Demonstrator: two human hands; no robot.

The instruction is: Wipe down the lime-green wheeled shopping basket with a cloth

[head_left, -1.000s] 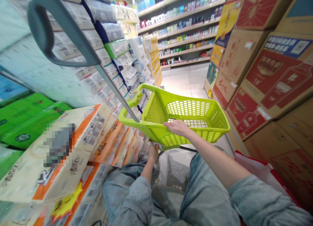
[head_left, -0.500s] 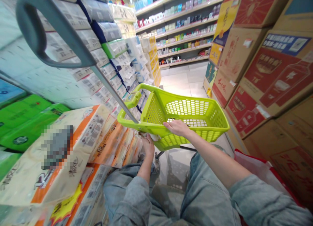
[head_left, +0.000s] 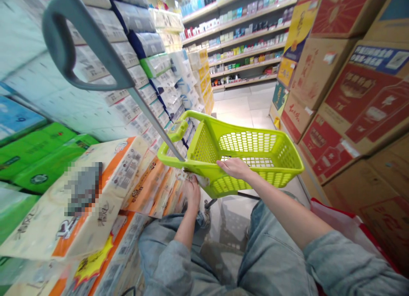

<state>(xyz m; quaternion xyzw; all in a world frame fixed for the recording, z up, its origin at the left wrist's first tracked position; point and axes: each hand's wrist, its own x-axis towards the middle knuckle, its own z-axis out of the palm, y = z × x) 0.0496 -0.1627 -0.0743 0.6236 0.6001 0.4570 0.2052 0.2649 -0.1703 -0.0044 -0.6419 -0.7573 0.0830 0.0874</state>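
A lime-green shopping basket (head_left: 275, 176) with perforated sides and a long grey pull handle (head_left: 128, 74) stands in front of me. My right hand (head_left: 236, 167) is closed over its near rim, fingers reaching inside. Below that rim, toward the handle end, my left hand (head_left: 192, 189) pinches a crumpled whitish cloth (head_left: 202, 181) against the outer wall. Part of the cloth is hidden by the fingers. Through the holes of the basket, pale floor shows.
At left, wrapped tissue packs (head_left: 128, 176) are stacked, with a blurred-out dark object (head_left: 84, 189) on top. Cardboard cartons (head_left: 361, 104) rise at right, a red-edged bag (head_left: 338, 223) below them. Stocked shelves (head_left: 239, 44) stand beyond the tiled floor (head_left: 246, 102).
The whole view has shifted slightly, so basket and shelves sit further right. Against the basket, my left hand has slid a little toward the handle end. My right hand keeps its hold.
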